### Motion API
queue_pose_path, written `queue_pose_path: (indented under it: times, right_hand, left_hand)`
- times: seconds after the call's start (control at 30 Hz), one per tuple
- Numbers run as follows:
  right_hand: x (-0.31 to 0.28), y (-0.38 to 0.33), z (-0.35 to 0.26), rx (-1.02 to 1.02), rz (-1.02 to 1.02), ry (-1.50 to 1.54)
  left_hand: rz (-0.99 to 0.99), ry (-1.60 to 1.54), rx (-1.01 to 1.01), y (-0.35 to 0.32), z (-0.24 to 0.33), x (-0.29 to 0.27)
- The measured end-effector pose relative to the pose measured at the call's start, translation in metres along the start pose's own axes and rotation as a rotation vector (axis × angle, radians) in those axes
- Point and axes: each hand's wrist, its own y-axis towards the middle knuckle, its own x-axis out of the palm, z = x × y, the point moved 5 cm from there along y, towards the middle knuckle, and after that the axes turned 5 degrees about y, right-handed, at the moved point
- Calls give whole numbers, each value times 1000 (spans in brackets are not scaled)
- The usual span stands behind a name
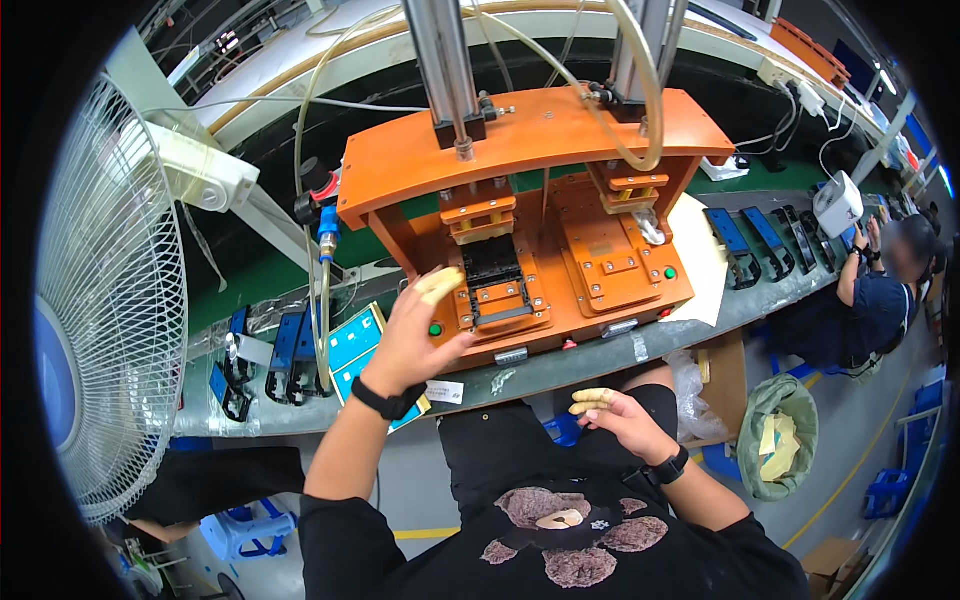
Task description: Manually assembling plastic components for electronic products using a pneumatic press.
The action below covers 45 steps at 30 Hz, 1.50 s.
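Note:
An orange two-station press [540, 135] stands in front of me on the bench. A black plastic frame [490, 262] lies in its left station, under the raised press head. My left hand [408, 325] is at the left side of that station, thumb and fingers apart, with pale yellow covers on some fingertips. It appears to hold nothing, though whether it touches the frame is unclear. Over my lap, my right hand [625, 422] has loosely bent fingers, also with yellow fingertip covers, and nothing shows in it. A blue sheet with white pieces [352, 342] lies by my left wrist.
Black frames with blue panels [287, 345] lie at the bench's left; several more [735, 240] lie at the right. A large fan [110, 300] stands far left. A lined waste bin [778, 440] is at right. Another person [880, 290] sits farther right.

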Motion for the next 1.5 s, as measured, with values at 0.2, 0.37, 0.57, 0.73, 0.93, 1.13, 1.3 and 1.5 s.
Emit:
queue_pose_path:
  times: [0.2,0.37,0.57,0.73,0.93,1.13,1.3,1.5]
  right_hand:
    - [-7,4,13,7,35,13]
    - [15,29,16,-2,-85,-23]
    - [50,50,25,6,-204,-54]
    - [82,75,32,-29,-317,-193]
    - [143,104,15,-174,-418,-398]
    - [189,126,2,-506,-494,-734]
    - [204,134,9,-681,-545,-1069]
    - [192,99,-54,-987,-435,-1014]
  left_hand:
    - [155,220,-46,-69,-7,8]
    - [132,156,-183,-85,0,8]
    - [262,325,-519,-165,-15,15]
    - [123,408,-790,-188,-20,39]
    - [145,295,-775,-196,-23,40]
    - [243,115,-716,-201,-38,21]
    - [312,119,-799,-219,-73,-45]
    - [630,248,-994,-283,-59,-159]
